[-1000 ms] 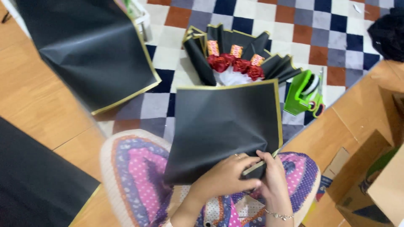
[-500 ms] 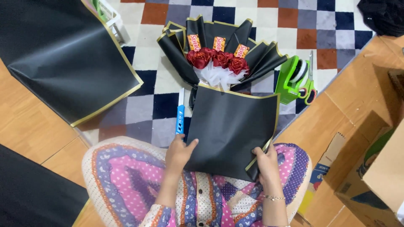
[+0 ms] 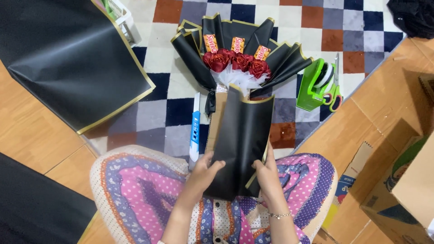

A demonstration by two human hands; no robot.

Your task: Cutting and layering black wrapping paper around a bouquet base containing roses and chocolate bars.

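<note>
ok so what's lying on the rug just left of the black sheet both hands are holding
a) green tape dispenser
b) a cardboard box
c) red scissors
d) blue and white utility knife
d: a blue and white utility knife lies on the checked rug beside the left edge of the gold-edged black wrapping sheet, which the left hand and right hand grip at its lower sides.

1. Two hands, lower middle of the frame: left hand (image 3: 204, 169), right hand (image 3: 266, 174).
2. Three red roses (image 3: 239, 62) in one bouquet, upper middle.
3. Three candy bars (image 3: 238, 44) above the roses.
4. One green tape dispenser (image 3: 315, 83), right.
5. One pair of scissors (image 3: 335, 90) beside it.
6. One blue cutter (image 3: 195, 131), centre left.
</note>
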